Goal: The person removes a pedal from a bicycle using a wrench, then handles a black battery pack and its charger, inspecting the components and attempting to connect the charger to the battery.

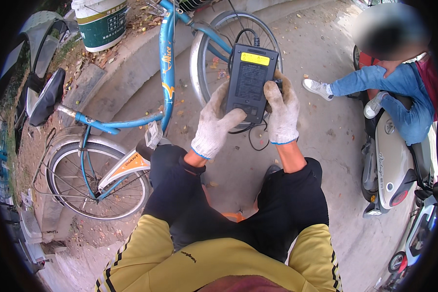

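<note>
- From here, the yellow-labelled black rectangular plastic power box (251, 80) is held up over grey ground (336, 121).
- The white-gloved left hand (216, 121) closes round its lower left side, thumb across the face.
- The white-gloved right hand (283, 111) appears curled round a small black plastic piece (278, 83) at the right edge.
- Probably rigid, fairly heavy; grip the long sides, sparing the black cable (256, 42).
</note>
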`<state>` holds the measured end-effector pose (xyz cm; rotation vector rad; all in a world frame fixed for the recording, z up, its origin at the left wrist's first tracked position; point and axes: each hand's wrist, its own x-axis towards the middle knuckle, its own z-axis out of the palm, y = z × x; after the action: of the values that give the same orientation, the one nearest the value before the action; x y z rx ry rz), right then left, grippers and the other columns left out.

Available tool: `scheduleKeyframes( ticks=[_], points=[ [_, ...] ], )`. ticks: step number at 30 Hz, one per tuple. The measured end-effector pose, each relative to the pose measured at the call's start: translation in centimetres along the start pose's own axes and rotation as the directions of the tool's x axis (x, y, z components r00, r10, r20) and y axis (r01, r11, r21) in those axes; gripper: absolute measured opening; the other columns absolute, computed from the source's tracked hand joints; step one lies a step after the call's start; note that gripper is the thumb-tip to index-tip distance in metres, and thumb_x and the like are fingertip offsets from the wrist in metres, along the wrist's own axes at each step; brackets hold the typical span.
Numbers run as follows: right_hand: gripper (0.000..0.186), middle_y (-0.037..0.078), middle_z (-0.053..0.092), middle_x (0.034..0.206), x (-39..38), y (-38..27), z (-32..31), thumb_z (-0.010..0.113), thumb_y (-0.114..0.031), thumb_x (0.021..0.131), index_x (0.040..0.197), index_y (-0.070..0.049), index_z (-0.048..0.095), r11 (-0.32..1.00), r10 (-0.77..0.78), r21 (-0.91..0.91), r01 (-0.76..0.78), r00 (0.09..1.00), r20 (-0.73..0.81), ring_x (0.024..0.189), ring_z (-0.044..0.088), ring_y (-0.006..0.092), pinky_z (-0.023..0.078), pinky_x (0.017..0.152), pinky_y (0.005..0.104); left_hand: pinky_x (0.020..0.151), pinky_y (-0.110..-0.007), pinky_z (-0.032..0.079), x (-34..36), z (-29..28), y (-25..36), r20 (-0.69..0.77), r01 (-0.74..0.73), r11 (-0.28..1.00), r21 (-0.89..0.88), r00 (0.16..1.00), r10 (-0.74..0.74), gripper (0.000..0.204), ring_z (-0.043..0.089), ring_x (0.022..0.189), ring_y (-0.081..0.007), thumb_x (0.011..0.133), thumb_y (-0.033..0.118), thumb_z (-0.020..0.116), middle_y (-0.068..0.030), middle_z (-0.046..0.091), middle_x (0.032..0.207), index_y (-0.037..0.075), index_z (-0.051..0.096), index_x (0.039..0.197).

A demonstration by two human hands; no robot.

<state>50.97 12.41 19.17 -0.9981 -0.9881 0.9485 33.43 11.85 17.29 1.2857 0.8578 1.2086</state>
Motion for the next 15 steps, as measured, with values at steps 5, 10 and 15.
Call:
scheduleKeyframes(
  ticks=[5,10,15],
  points=[
    [0.046,0.016,0.066,0.114,2.5,0.6,-2.0,0.057,-0.024,0.106,0.141,0.005,0.055,0.901,-0.038,0.412,0.132,0.972,-0.23,0.081,0.057,0.0115,0.047,0.065,0.0269,0.118,-0.037,0.041,-0.1,0.1,-0.5,0.012,0.069,0.978,-0.199,0.998,-0.068,0.082,0.053,0.137,-0.0236,0.086,0.007,0.074,-0.0161,0.055,0.149,-0.009,0.037,0.158],
    [0.029,0.011,0.07,0.096,3.5,-0.6,-5.7,0.052,-0.013,0.109,0.133,0.003,0.059,0.938,-0.116,0.282,0.2,0.95,-0.288,0.066,0.056,0.0096,0.044,0.054,0.0252,0.117,-0.037,0.041,0.1,-0.2,-0.5,0.026,0.068,0.975,-0.213,0.998,-0.064,0.08,0.052,0.137,-0.0232,0.087,0.007,0.074,-0.0157,0.055,0.149,-0.009,0.038,0.157],
    [0.031,0.012,0.071,0.089,5.6,-0.5,-6.6,0.055,-0.018,0.11,0.133,0.004,0.059,0.954,-0.155,0.192,0.23,0.927,-0.342,0.058,0.054,0.0097,0.041,0.048,0.0253,0.117,-0.037,0.041,0.1,-0.2,-1.0,0.006,0.04,0.987,-0.154,0.999,-0.039,0.081,0.052,0.137,-0.0237,0.086,0.01,0.075,-0.0164,0.055,0.149,-0.009,0.04,0.156]
  ],
)
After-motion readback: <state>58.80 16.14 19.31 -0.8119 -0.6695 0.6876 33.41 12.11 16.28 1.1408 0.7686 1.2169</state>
